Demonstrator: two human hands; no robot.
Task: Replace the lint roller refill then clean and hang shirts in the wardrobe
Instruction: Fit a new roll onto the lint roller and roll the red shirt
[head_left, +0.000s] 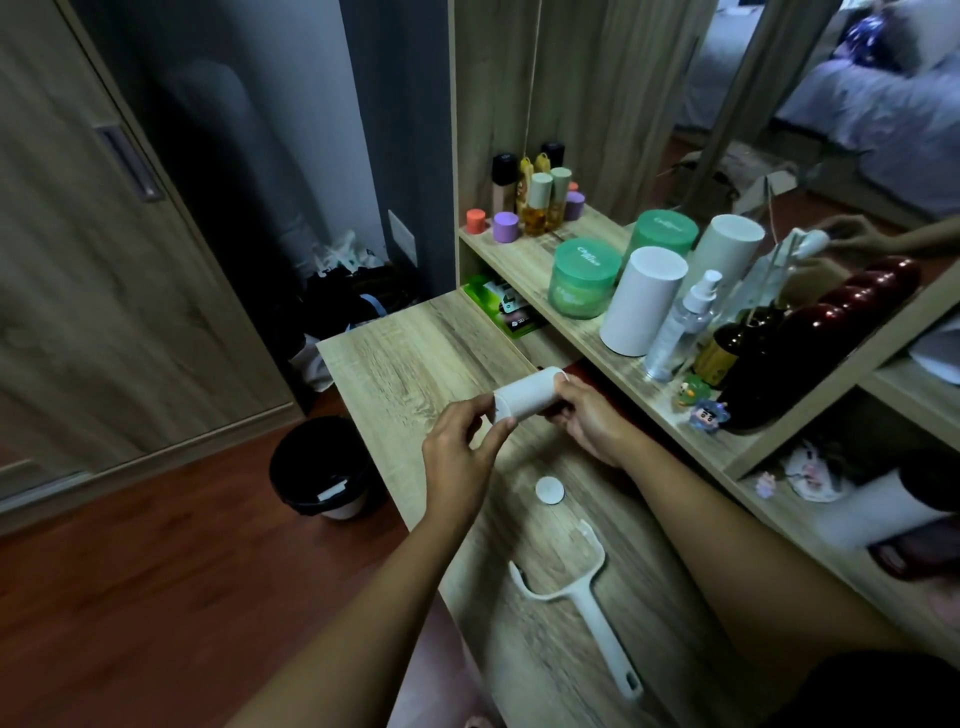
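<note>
Both hands clamp the white lint roller refill (527, 396) above the desk (415, 353): left hand (462, 457) pinches its near end, right hand (584, 415) steadies the far end, probably to peel its wrapper. Nearer than this grip, the empty roller handle (576, 608) and round end cap (549, 490) lie ready.

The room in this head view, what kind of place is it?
Most likely a bedroom with a dressing table. A mirror reflects a bed with bedding, cosmetic bottles and jars line the shelf, and a wardrobe door stands to the left.
</note>
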